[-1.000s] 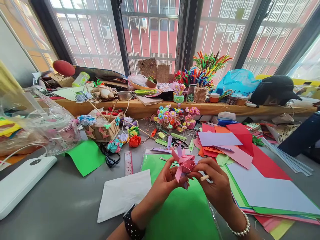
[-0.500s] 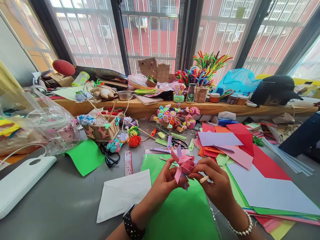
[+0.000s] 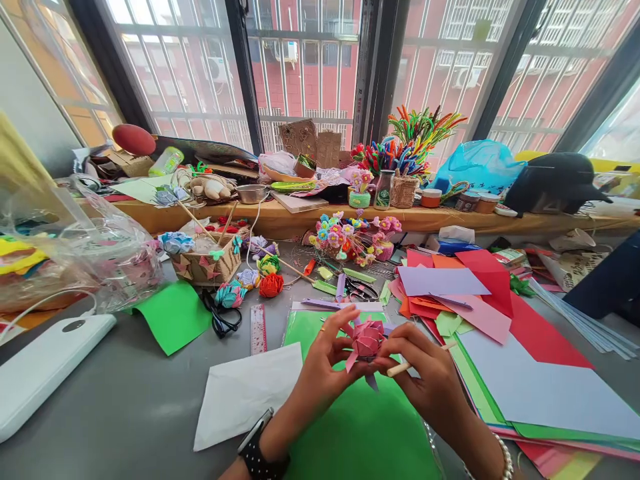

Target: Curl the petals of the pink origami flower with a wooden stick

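Both hands meet over the green sheet point(image 3: 360, 427) at the near edge of a crowded craft desk point(image 3: 125, 400), closed around a pink paper flower point(image 3: 367, 339). The left hand point(image 3: 323, 373) grasps the flower from its side, fingers curled over the top and thumb beneath; the right hand point(image 3: 430, 380) pinches it from the other side while also gripping a small wooden stick point(image 3: 407, 365) that juts out toward the red and white sheets. Compared with half a second ago, the flower sits lower and more tightly gathered: the petals that stuck up and fanned outward are now drawn in to a compact bud (only a pink tip and a purple tip still hang below the fingers). The hands have closed in on each other too, and the stick has tilted to lie flatter. It reads as shaping in progress, with the folds being pressed toward the centre rather than opened out. Around them lie a white sheet point(image 3: 245, 393), a ruler point(image 3: 257, 328), black scissors point(image 3: 220, 319), a red paper rose point(image 3: 271, 285) and a stack of coloured paper point(image 3: 450, 283). A basket of finished blooms point(image 3: 207, 257) stands farther back, and pipe cleaners point(image 3: 420, 130) bristle on the window ledge.
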`<state>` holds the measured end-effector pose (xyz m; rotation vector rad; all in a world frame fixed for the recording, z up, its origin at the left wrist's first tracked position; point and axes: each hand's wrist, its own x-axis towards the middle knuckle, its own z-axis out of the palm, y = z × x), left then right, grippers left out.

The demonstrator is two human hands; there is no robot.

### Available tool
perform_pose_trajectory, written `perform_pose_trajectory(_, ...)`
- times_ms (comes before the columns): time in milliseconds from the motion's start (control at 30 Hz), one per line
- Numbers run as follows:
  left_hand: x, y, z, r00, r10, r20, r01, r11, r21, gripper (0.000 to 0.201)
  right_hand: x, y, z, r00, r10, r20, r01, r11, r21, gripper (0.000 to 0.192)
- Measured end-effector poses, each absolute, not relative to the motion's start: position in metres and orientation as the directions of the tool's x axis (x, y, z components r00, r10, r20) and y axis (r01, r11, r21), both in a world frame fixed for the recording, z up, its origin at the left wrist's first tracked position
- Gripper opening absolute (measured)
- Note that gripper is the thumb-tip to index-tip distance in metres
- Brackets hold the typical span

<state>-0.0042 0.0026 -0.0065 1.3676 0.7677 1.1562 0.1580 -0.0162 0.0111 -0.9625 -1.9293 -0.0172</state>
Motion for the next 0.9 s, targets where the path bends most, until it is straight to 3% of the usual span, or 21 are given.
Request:
perform_pose_trajectory(100,-0.006,0.004,-0.006,0.312,0.923,0.224,-0.182,-0.173,0.968,0.043,0.158,-0.019,0.012,-0.256,0.656,0.710,0.623,0.673,-0.398,0.020)
perform_pose_trajectory(267,-0.007,0.008,-0.009,0.280,0.939,0.198,-0.237,-0.132,0.963,0.042,0.162,-0.023,0.017,-0.281,0.762,0.584,0.561,0.624,-0.544,0.047)
perform_pose_trajectory(533,-0.006,0.012,-0.014,0.261,0.958,0.120,-0.297,-0.038,0.954,0.042,0.176,-0.015,0.019,-0.261,0.754,0.602,0.537,0.632,-0.559,0.023)
perform_pose_trajectory(733,-0.005,0.011,-0.010,0.231,0.973,-0.002,-0.286,0.070,0.956,0.046,0.182,-0.014,0.018,-0.186,0.786,0.590,0.571,0.575,-0.586,0.022)
perform_pose_trajectory(900,-0.005,0.011,-0.008,0.236,0.971,-0.038,-0.283,0.106,0.953,0.047,0.183,-0.013,0.016,-0.219,0.816,0.534,0.566,0.553,-0.612,0.030)
